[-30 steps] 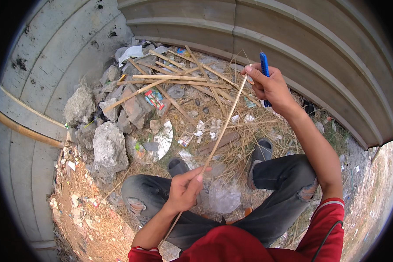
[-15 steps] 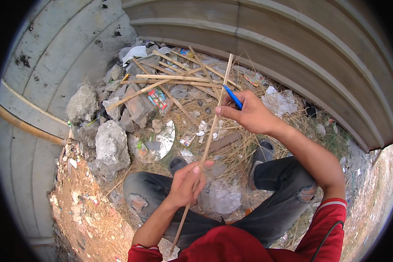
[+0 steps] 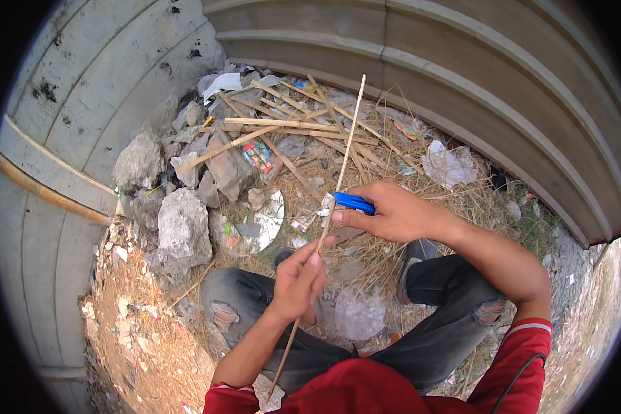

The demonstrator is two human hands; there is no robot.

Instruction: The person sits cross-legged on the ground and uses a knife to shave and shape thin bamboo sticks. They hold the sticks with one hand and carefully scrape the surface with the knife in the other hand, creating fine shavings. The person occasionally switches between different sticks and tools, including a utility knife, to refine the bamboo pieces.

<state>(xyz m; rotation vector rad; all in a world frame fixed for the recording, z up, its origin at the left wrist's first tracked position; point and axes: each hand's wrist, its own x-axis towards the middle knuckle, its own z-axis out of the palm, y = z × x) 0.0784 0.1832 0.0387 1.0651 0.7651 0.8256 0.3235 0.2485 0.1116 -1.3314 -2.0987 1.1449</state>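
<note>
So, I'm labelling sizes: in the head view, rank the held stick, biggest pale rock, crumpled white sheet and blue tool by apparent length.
1. Held stick
2. Biggest pale rock
3. Crumpled white sheet
4. Blue tool, visible part only

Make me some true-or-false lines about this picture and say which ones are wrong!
1. The left hand grips a stick. True.
2. The right hand holds nothing. False: it holds a blue tool.
3. The rocks are on the right. False: they are on the left.
4. Other sticks lie near the rocks. True.
5. The trousers have no holes. False: both knees are torn.
6. The sleeves are red. True.
</note>
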